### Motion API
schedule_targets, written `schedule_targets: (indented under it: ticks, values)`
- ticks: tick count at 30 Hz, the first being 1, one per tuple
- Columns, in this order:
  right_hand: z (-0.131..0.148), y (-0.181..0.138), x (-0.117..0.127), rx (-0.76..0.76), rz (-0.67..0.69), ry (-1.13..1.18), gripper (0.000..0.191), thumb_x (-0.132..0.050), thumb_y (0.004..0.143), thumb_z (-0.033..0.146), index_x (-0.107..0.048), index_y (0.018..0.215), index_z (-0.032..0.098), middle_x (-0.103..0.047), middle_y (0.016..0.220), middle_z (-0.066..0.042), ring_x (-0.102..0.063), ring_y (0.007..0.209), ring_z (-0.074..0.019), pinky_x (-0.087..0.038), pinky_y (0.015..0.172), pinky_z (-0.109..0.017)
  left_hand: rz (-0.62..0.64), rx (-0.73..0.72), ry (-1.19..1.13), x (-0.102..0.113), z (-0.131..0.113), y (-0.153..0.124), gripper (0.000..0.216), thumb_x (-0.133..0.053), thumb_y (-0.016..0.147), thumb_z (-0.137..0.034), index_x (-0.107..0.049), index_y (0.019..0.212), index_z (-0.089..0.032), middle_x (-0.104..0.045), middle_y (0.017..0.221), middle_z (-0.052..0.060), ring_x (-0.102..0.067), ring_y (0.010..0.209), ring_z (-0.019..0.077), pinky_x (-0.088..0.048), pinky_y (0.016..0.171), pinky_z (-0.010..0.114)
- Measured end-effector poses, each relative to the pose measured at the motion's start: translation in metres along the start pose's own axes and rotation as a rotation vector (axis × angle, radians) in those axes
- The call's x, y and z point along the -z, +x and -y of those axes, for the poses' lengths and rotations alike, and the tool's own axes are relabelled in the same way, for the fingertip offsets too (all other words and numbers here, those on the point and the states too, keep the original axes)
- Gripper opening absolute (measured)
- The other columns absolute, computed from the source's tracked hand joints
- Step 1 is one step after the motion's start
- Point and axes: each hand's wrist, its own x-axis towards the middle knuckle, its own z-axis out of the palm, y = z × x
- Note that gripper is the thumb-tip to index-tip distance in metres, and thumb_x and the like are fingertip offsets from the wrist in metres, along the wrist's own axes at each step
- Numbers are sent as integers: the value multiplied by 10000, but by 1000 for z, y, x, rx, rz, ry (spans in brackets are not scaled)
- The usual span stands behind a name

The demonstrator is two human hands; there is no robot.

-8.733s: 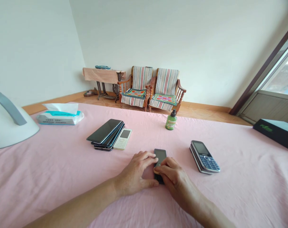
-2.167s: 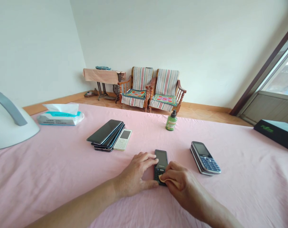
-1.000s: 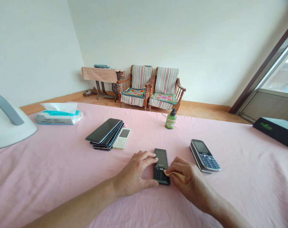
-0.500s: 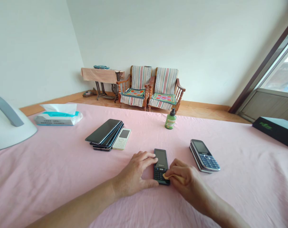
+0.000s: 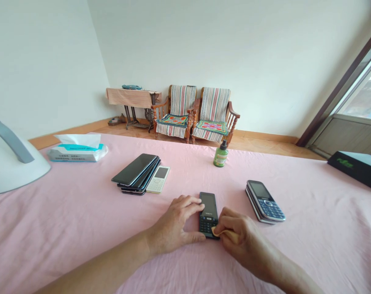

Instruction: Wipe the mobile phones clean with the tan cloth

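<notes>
My spread left fingers [image 5: 191, 200] touch a black keypad phone [image 5: 208, 204] at nine o'clock; my right fingers [image 5: 227, 223] pinch a yellow cloth [image 5: 215, 232] against it at five.

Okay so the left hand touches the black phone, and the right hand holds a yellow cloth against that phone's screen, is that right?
Not quite: in the head view, the yellow cloth is at the keypad, not the screen. The left hand does touch the black phone, and the right hand does hold the cloth.
</notes>
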Motion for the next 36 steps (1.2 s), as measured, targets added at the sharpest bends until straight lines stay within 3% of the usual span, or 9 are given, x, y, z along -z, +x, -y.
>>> schedule_targets:
  ticks: [4, 8, 10, 15, 23, 36]
  values:
    - [3, -3, 10, -5, 58, 28, 318, -437, 686, -62, -628, 716, 190, -583, 766, 17, -554, 667, -94, -400, 605, -196, 13, 12, 12, 1, -1, 1, 598, -740, 717, -468, -555, 1226, -214, -529, 1264, 113, -453, 1183, 287, -346, 1011, 449]
    - [-5, -1, 20, -73, -185, -24, 230, -478, 752, 25, -641, 756, 188, -598, 772, -1, -573, 707, -127, -421, 651, -237, 21, 12, 6, 1, -2, 1, 616, -738, 711, -488, -555, 1226, -206, -532, 1255, 105, -460, 1172, 281, -356, 1007, 439]
    - [-9, 1, 23, -108, -231, -49, 203, -491, 756, 48, -637, 740, 186, -604, 763, -4, -574, 710, -135, -422, 657, -248, 22, 6, 10, 1, -2, 1, 611, -734, 716, -487, -555, 1226, -202, -533, 1253, 106, -459, 1173, 283, -355, 1007, 442]
    - [-9, 1, 17, -91, -108, -29, 241, -458, 741, 17, -631, 717, 183, -606, 736, 1, -575, 671, -122, -415, 619, -231, 5, -1, 23, 0, -1, 0, 591, -714, 734, -495, -544, 1237, -237, -528, 1265, 109, -458, 1177, 297, -343, 1010, 477]
    - [-14, 2, -10, 2, -148, -51, 231, -464, 784, 33, -639, 760, 182, -583, 777, -25, -574, 680, -128, -424, 617, -231, -7, 7, 5, 0, -3, 0, 586, -725, 723, -487, -557, 1222, -231, -540, 1249, 107, -469, 1172, 297, -359, 1000, 468]
    - [1, 3, -7, 26, -94, -104, 274, -441, 784, -1, -647, 765, 179, -563, 797, -35, -562, 713, -137, -429, 628, -237, -14, 9, 6, -1, -3, 0, 586, -734, 716, -485, -559, 1217, -236, -537, 1250, 105, -466, 1168, 293, -354, 999, 470]
